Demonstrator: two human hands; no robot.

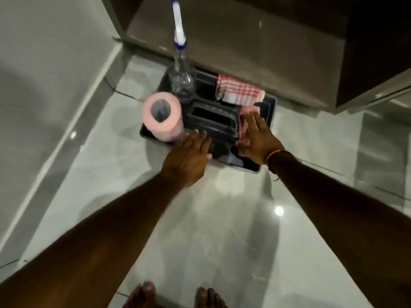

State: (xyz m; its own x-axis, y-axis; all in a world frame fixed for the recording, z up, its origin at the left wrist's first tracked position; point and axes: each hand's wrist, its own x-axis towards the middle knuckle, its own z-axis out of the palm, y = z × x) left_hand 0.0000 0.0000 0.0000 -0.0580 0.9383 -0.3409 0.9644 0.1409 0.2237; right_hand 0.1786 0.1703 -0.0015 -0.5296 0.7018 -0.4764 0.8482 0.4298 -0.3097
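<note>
A dark grey caddy (pixel 270 112) with a centre handle (pixel 213 120) stands on the tiled floor. It holds a pink paper roll (pixel 163 117) at the left, a clear spray bottle (pixel 180 78) with a white and blue head at the back, and folded red-and-white checked cloths (pixel 240 91) at the back right. My left hand (pixel 189 156) reaches over the caddy's near edge with fingers straight, beside the roll. My right hand (pixel 259 138) lies with spread fingers on another checked cloth (pixel 243 127) in the right compartment.
A dark cabinet (pixel 244 41) rises right behind the caddy, and a pale wall panel (pixel 44 63) stands on the left. My bare feet (pixel 175 296) are at the bottom edge. Glossy floor tiles (pixel 222 218) stretch between my feet and the caddy.
</note>
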